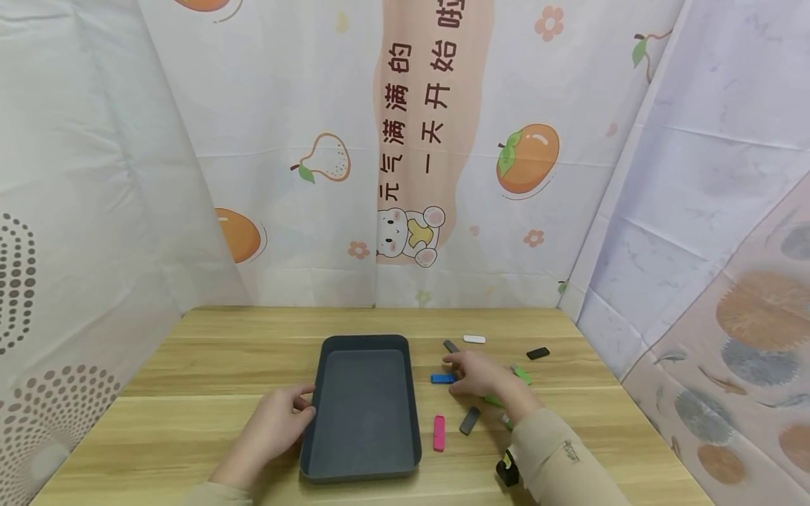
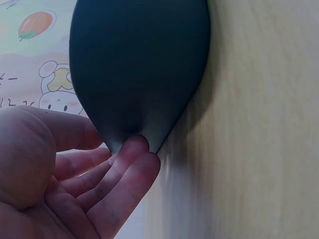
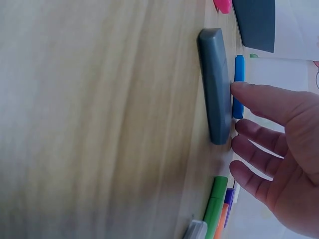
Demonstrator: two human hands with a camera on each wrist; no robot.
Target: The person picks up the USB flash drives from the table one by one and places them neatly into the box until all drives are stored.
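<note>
At the left side of a dark grey rectangular tray (image 1: 370, 414) is my left hand (image 1: 285, 420). Its thumb lies at the rim while the curled fingers hold the outside of the wall, as the left wrist view shows. My right hand (image 1: 477, 374) hangs low over the table to the tray's right, thumb and fingers spread apart. Nothing shows between them. Nearest its thumb lies a small blue capped stick (image 1: 442, 379); a dark grey one (image 1: 450, 346) is by its fingertips. Closer to the right wrist camera lies another grey stick (image 3: 215, 87).
Around the right hand lie a white stick (image 1: 474, 339), a black one (image 1: 538, 353), a pink one (image 1: 439, 433) and several green ones (image 1: 522, 374). A black and yellow object (image 1: 508, 469) sits partly behind the right sleeve. Printed curtains (image 1: 304, 225) border the wooden table (image 1: 209, 365).
</note>
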